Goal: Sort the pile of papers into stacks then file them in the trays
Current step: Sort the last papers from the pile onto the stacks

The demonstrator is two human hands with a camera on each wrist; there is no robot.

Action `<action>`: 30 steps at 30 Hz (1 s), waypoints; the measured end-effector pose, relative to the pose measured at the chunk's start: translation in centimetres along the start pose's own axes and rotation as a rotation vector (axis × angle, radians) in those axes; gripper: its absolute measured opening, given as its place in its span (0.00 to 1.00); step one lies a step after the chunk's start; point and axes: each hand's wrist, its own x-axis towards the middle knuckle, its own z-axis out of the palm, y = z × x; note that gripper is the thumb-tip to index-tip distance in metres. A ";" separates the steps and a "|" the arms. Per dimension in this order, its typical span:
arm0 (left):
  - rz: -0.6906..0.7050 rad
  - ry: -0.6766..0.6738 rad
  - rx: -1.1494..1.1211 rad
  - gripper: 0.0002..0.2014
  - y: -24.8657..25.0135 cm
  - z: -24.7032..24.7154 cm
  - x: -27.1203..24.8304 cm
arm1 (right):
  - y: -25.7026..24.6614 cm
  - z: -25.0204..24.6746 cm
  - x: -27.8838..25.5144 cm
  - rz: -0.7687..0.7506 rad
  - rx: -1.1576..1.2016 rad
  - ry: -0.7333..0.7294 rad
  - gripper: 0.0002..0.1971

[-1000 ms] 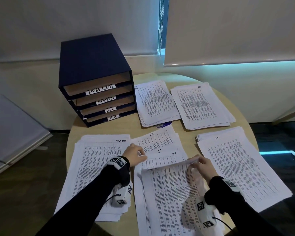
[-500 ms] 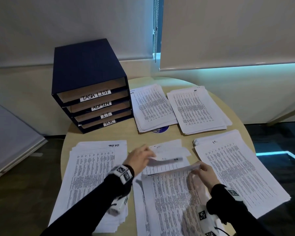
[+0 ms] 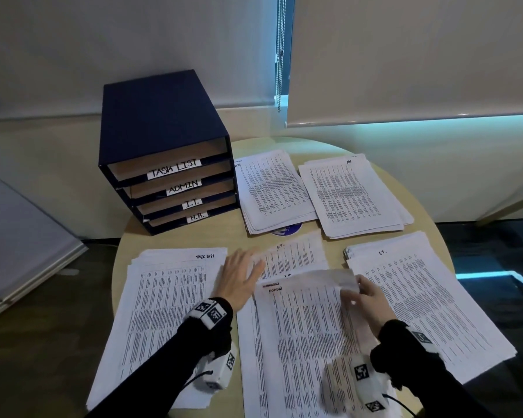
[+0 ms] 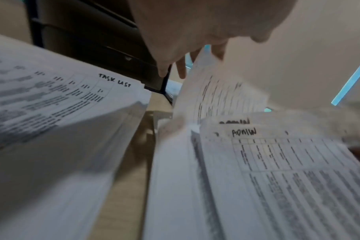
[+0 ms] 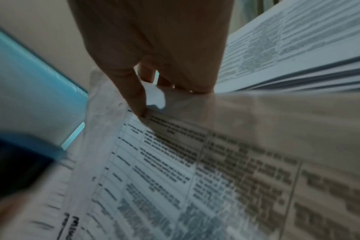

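The central pile of papers (image 3: 302, 342) lies in front of me; its exposed sheet is marked ADMIN (image 4: 244, 132). My right hand (image 3: 354, 289) pinches the raised top edge of sheets from this pile (image 5: 175, 129) between thumb and fingers. My left hand (image 3: 248, 267) lies flat with straight fingers on the left edge of a loose sheet marked I.T. (image 3: 290, 257) just beyond the pile. In the left wrist view that sheet (image 4: 216, 97) curves up under the fingers. The dark blue tray unit (image 3: 160, 128) stands at the back left, labelled TASK LIST, ADMIN, I.T. and H.R.
A TASK LIST stack (image 3: 169, 312) lies at the left and an I.T. stack (image 3: 420, 306) at the right. Two more stacks (image 3: 272, 188) (image 3: 351, 194) sit at the back of the round table (image 3: 194, 239). A dark round object (image 3: 287, 230) peeks out beneath one.
My left hand lifted a sheet off the central pile, carried it forward and now lies flat on it. My right hand keeps hold of the raised edge.
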 end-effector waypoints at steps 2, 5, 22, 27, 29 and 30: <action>-0.075 0.032 -0.323 0.40 1.3 -1.3 0.0 | -2.1 -0.2 0.0 -0.033 0.126 0.027 0.05; -0.109 -0.049 -0.638 0.39 4.4 -3.5 0.0 | -7.0 0.0 -0.6 -0.139 0.329 0.025 0.11; 0.030 0.366 -0.350 0.13 4.0 0.8 1.2 | -8.0 7.2 1.0 -0.183 0.212 0.034 0.19; -0.281 0.211 -0.223 0.19 1.8 1.3 2.9 | -6.8 8.4 4.6 -0.121 0.040 0.159 0.05; -0.332 0.183 -0.176 0.18 1.2 1.3 3.5 | -7.6 8.2 5.6 -0.147 0.068 0.176 0.04; -0.349 0.180 -0.202 0.17 1.2 1.3 3.8 | -8.4 8.0 5.8 -0.157 0.085 0.169 0.04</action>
